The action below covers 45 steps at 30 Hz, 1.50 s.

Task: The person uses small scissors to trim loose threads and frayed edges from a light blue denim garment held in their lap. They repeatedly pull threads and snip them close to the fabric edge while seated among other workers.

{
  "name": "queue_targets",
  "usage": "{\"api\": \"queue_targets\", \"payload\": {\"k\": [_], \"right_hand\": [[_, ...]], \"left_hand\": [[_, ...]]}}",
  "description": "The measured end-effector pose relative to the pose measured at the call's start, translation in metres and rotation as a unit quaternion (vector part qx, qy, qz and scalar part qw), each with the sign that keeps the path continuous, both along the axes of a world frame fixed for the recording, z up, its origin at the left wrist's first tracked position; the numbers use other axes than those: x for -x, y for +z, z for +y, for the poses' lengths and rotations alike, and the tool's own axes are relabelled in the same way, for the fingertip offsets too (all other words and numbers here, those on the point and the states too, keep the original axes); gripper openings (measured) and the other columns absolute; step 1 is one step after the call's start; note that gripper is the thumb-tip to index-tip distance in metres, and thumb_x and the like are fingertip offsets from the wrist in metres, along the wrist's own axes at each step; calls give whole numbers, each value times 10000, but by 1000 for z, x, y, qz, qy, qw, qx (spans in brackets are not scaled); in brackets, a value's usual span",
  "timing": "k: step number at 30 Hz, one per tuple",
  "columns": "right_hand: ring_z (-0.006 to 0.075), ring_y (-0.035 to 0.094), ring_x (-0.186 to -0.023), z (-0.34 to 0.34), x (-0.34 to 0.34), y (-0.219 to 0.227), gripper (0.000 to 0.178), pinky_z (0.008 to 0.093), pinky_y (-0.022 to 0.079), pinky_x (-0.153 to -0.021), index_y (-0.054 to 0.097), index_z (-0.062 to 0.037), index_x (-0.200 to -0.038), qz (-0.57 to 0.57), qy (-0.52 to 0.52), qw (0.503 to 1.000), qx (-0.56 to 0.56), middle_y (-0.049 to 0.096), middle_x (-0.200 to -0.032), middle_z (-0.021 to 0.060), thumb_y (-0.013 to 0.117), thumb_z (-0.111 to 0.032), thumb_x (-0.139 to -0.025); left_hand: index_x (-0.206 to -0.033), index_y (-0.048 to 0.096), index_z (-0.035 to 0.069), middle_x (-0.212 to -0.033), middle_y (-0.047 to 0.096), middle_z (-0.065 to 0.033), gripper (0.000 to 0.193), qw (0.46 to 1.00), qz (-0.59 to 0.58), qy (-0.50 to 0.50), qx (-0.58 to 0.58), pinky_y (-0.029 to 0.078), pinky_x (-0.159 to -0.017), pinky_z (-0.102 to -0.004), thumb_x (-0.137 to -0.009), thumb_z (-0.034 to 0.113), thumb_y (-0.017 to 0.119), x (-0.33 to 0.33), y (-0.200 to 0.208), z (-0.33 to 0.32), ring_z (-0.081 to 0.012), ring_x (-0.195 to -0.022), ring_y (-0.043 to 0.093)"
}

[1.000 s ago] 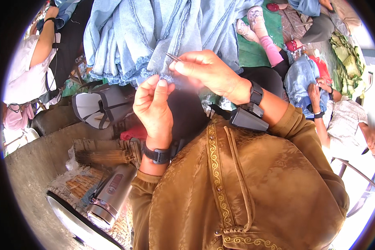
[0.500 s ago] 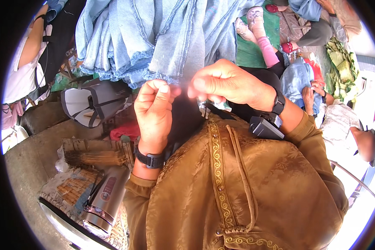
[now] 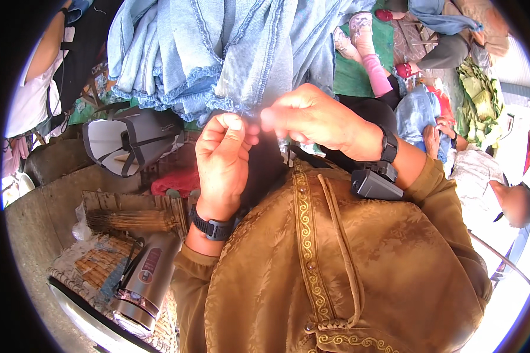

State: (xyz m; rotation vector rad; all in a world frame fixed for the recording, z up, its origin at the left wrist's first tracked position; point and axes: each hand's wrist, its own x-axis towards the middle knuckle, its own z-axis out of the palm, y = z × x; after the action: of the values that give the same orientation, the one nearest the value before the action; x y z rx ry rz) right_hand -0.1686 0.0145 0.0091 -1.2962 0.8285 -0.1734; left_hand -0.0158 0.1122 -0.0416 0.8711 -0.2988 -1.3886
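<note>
Light-blue denim (image 3: 194, 53) hangs in folds in front of me, with stitched seams and a frayed lower edge. My left hand (image 3: 222, 162) is closed in a pinch, thumb against forefinger, on the denim's frayed edge. Close to its right, my right hand (image 3: 324, 122) is also closed, thumb and fingers pressed together. Its fingertips are blurred by motion, and whatever they hold is too small or hidden to make out. The two hands' fingertips nearly meet. Part of the denim behind the fingers is out of sight.
Left of my hands lies a grey-and-white visor-like item (image 3: 126, 141) with black straps. Below it are a bundle of thin sticks (image 3: 132, 220) and a steel flask (image 3: 150, 276). Other people sit around, one with pink-stockinged legs (image 3: 374, 73). Green leaves (image 3: 480, 103) lie far right.
My right hand has shifted slightly left, nearer to the left fingertips. My left hand and the frayed denim edge have moved a little to the right.
</note>
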Motion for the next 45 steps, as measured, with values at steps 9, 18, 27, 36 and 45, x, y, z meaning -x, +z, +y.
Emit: {"api": "queue_targets", "payload": {"k": [9, 18, 27, 36, 45], "right_hand": [[68, 443, -519, -3, -2, 2, 420, 262, 335, -465, 646, 23, -679, 31, 52, 992, 108, 534, -548, 9, 610, -346, -877], [64, 440, -527, 0, -7, 1, 371, 257, 339, -474, 648, 13, -687, 29, 14, 995, 92, 535, -558, 1, 603, -298, -883], [57, 460, -557, -6, -2, -13, 372, 234, 346, -493, 641, 14, -697, 14, 24, 997, 72, 546, -597, 1, 609, -306, -884], [78, 533, -656, -3, 3, -14, 206, 227, 436, -593, 635, -3, -853, -104, -132, 979, 117, 582, -736, 15, 695, -194, -806], [261, 560, -713, -13, 0, -18, 225, 327, 457, -604, 586, -30, -879, -60, -76, 873, 477, 541, -799, 101, 660, -58, -669]], "left_hand": [[-915, 562, 40, -847, 605, -65, 36, 1000, 3, 1, 20, 456, -684, -243, -920, 69, 541, 1, 2, 4, -120, -731, 548], [-911, 555, 40, -845, 601, -51, 45, 999, 16, -3, 28, 457, -697, -251, -929, 70, 528, 3, 0, 3, -126, -748, 551], [-929, 576, 30, -883, 617, -48, 146, 981, -132, -140, -10, 453, -675, -232, -934, 174, 552, -10, -2, 12, -103, -744, 550], [-1022, 584, 13, -994, 638, -110, 212, 997, -27, -66, -14, 508, -808, -333, -950, 200, 517, -2, 1, -12, -212, -943, 624], [-984, 587, 35, -947, 643, -92, 101, 987, 152, -47, 38, 532, -813, -357, -918, 89, 533, 7, 0, -28, -198, -870, 629]]}}
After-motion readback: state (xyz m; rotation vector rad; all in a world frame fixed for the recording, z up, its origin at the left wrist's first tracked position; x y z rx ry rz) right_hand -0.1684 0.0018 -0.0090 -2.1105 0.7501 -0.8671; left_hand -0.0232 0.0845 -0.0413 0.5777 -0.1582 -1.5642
